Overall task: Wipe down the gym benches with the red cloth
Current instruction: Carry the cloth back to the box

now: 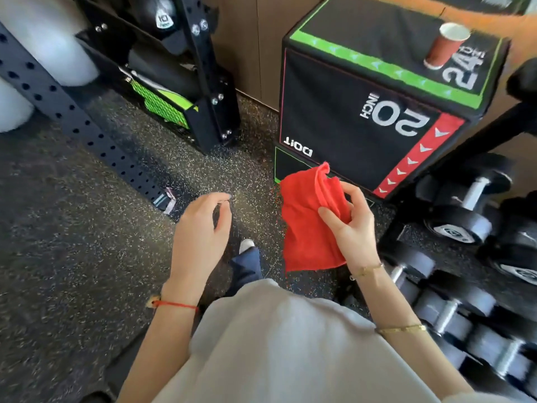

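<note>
A red cloth (305, 225) hangs in mid-air in front of me, bunched at the top and loose below. My right hand (353, 225) grips it, thumb across the front and fingers curled round the bunched upper part. My left hand (200, 231) hovers to the left of the cloth, apart from it, with fingers loosely curled and nothing in it. No gym bench shows in the view.
A black plyo box (357, 117) with green and red trim stands ahead on the right, a red paper cup (446, 45) on top. Dumbbells (465, 216) lie on a rack at the right. A black perforated rack post (72, 117) and storage shelf stand at the left over speckled rubber floor.
</note>
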`<action>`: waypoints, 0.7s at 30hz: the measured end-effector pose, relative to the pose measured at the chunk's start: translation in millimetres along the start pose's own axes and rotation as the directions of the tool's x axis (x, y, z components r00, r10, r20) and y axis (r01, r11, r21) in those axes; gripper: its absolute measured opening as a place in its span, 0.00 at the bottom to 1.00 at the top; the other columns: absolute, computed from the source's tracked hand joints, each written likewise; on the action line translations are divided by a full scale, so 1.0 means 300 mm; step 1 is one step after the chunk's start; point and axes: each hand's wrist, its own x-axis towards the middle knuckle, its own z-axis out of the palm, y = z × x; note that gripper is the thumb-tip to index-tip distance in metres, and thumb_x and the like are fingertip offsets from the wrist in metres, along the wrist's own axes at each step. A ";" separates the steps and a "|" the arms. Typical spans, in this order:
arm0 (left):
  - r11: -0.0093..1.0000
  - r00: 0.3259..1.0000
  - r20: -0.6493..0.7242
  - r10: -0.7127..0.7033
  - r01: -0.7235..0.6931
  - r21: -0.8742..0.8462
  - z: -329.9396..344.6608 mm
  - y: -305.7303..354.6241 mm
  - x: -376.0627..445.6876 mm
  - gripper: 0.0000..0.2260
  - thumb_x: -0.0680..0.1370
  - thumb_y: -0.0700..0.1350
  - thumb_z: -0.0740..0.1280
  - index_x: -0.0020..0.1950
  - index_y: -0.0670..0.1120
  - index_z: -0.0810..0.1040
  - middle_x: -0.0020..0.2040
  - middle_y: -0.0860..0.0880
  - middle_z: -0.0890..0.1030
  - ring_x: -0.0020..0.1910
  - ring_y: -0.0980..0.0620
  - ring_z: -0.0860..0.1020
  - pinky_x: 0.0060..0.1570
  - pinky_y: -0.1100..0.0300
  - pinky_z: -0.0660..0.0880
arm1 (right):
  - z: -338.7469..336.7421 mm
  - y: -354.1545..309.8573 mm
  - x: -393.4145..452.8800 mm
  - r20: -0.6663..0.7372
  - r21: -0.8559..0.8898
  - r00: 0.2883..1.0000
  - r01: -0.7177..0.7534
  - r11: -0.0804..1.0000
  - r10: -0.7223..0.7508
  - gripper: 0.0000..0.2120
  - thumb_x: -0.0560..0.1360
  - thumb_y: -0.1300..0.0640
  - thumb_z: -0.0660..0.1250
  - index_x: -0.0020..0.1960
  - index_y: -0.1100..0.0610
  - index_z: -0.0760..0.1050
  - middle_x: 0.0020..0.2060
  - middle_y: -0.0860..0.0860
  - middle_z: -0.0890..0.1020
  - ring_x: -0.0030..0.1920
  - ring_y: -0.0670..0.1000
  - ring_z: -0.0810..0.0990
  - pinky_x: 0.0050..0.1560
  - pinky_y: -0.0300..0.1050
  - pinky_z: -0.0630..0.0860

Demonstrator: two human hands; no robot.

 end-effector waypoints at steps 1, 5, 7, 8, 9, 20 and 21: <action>1.000 1.000 0.007 0.013 -0.013 0.000 -0.005 -0.018 0.081 0.10 0.81 0.44 0.61 0.60 0.48 0.78 0.55 0.51 0.82 0.50 0.49 0.79 0.50 0.56 0.74 | 0.030 -0.008 0.054 -0.024 0.004 1.000 -0.003 1.000 0.003 0.20 0.72 0.67 0.70 0.61 0.55 0.72 0.51 0.48 0.82 0.49 0.45 0.81 0.54 0.42 0.76; 0.995 0.993 0.059 0.103 -0.103 0.001 -0.035 -0.074 0.411 0.11 0.82 0.45 0.61 0.60 0.47 0.78 0.57 0.52 0.82 0.56 0.52 0.79 0.56 0.57 0.75 | 0.158 -0.063 0.284 -0.123 0.030 0.992 0.018 0.999 -0.014 0.20 0.72 0.68 0.69 0.61 0.57 0.72 0.50 0.46 0.81 0.49 0.42 0.80 0.53 0.39 0.75; 0.988 0.984 0.090 0.152 -0.154 0.016 -0.041 -0.099 0.560 0.12 0.82 0.46 0.60 0.61 0.47 0.78 0.58 0.51 0.81 0.57 0.52 0.78 0.58 0.56 0.75 | 0.220 -0.088 0.389 -0.159 0.055 0.987 0.025 0.998 -0.016 0.20 0.72 0.69 0.69 0.62 0.58 0.72 0.51 0.46 0.81 0.49 0.42 0.80 0.52 0.36 0.74; 0.984 0.978 0.108 0.176 -0.180 0.021 -0.040 -0.107 0.629 0.12 0.82 0.46 0.60 0.61 0.47 0.79 0.59 0.51 0.81 0.57 0.51 0.78 0.58 0.56 0.75 | 0.247 -0.100 0.437 -0.186 0.065 0.982 0.032 0.997 -0.019 0.20 0.72 0.69 0.69 0.62 0.59 0.72 0.51 0.46 0.81 0.49 0.42 0.80 0.52 0.35 0.74; 0.978 0.971 0.128 0.201 -0.205 0.024 -0.039 -0.112 0.693 0.12 0.82 0.45 0.60 0.61 0.46 0.79 0.59 0.51 0.81 0.58 0.51 0.78 0.59 0.55 0.74 | 0.271 -0.109 0.481 -0.213 0.074 0.977 0.036 0.997 -0.020 0.20 0.72 0.69 0.69 0.62 0.59 0.71 0.52 0.47 0.81 0.50 0.42 0.80 0.52 0.34 0.74; 0.944 0.905 0.274 0.324 -0.326 -0.040 0.077 -0.068 1.210 0.12 0.82 0.47 0.59 0.62 0.48 0.78 0.59 0.53 0.81 0.58 0.52 0.78 0.60 0.54 0.75 | 0.374 -0.136 0.871 -0.352 0.098 0.934 -0.024 0.995 0.057 0.20 0.71 0.64 0.69 0.62 0.56 0.72 0.52 0.52 0.82 0.49 0.45 0.81 0.52 0.40 0.76; 0.944 0.902 0.281 0.327 -0.328 -0.046 0.094 -0.055 1.252 0.12 0.82 0.47 0.59 0.62 0.49 0.78 0.59 0.53 0.81 0.58 0.52 0.78 0.59 0.54 0.75 | 0.372 -0.138 0.912 -0.361 0.101 0.930 -0.030 0.994 0.065 0.21 0.70 0.63 0.69 0.62 0.56 0.72 0.51 0.52 0.83 0.48 0.45 0.81 0.52 0.40 0.76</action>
